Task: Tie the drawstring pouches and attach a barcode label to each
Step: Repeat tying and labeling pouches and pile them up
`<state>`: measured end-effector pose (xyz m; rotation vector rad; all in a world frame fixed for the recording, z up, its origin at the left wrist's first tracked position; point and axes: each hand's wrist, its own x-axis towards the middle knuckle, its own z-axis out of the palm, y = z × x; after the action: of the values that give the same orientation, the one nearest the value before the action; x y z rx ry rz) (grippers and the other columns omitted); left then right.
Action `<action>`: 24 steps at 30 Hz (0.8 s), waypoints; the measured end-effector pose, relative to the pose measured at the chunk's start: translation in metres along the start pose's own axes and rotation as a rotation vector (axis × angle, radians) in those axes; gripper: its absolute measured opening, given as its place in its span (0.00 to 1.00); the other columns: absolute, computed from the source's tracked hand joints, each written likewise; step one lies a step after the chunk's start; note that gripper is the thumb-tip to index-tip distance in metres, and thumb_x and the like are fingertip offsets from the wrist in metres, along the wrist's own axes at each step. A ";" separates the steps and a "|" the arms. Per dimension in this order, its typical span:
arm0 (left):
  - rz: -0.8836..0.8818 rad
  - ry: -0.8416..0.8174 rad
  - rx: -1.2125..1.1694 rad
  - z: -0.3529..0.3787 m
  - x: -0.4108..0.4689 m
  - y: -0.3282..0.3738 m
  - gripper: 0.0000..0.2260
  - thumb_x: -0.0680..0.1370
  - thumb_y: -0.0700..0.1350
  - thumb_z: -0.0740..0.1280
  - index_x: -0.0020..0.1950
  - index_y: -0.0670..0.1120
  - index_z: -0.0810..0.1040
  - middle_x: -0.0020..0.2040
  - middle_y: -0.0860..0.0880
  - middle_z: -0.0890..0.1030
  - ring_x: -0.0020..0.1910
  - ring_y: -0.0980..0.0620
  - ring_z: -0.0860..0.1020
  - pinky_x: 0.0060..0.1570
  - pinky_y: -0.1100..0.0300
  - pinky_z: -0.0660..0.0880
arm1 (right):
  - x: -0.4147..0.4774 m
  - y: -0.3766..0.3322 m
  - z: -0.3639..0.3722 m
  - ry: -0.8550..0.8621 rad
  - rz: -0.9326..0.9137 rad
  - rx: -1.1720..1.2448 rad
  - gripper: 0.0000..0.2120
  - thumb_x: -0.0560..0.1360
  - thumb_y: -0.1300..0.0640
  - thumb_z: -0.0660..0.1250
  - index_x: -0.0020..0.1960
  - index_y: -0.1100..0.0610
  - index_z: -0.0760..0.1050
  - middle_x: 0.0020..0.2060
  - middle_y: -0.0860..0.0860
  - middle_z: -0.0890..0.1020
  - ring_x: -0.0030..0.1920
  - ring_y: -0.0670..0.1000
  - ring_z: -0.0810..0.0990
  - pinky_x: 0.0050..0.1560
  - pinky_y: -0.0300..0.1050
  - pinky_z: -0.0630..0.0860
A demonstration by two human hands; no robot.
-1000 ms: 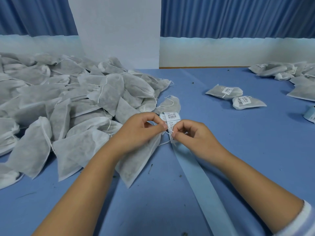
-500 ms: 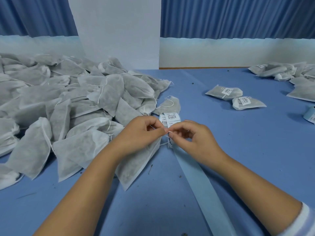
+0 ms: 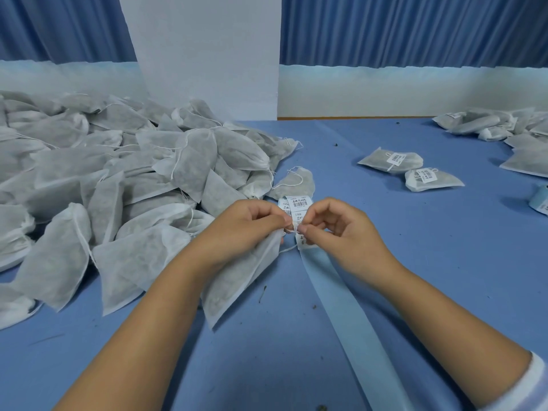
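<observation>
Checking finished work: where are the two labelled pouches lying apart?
In the head view, the two labelled pouches lie side by side on the blue table, right of centre, beyond the right hand and short of the far-right heap.

This looks like a small packing workroom. A wide blue table (image 3: 415, 262) carries a big heap of white pouches (image 3: 118, 188), all the same, to the left of the fingers (image 3: 308, 229). Some labelled pouches (image 3: 391, 163) lie well apart to their right, and a strip of barcode labels (image 3: 298, 203) is just behind them. Blue curtains (image 3: 415, 28) hang at the back.
</observation>
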<state>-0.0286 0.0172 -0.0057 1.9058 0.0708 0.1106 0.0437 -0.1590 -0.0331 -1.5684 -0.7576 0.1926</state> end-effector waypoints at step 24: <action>-0.098 -0.129 -0.002 0.001 0.004 -0.009 0.17 0.73 0.53 0.62 0.52 0.48 0.86 0.48 0.53 0.85 0.45 0.64 0.77 0.50 0.66 0.69 | -0.002 -0.003 0.001 -0.009 0.045 0.125 0.03 0.72 0.63 0.73 0.41 0.57 0.83 0.37 0.54 0.86 0.37 0.50 0.83 0.44 0.39 0.79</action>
<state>-0.0241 0.0193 -0.0139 1.8995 0.0772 -0.0783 0.0407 -0.1589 -0.0314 -1.4678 -0.7047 0.2747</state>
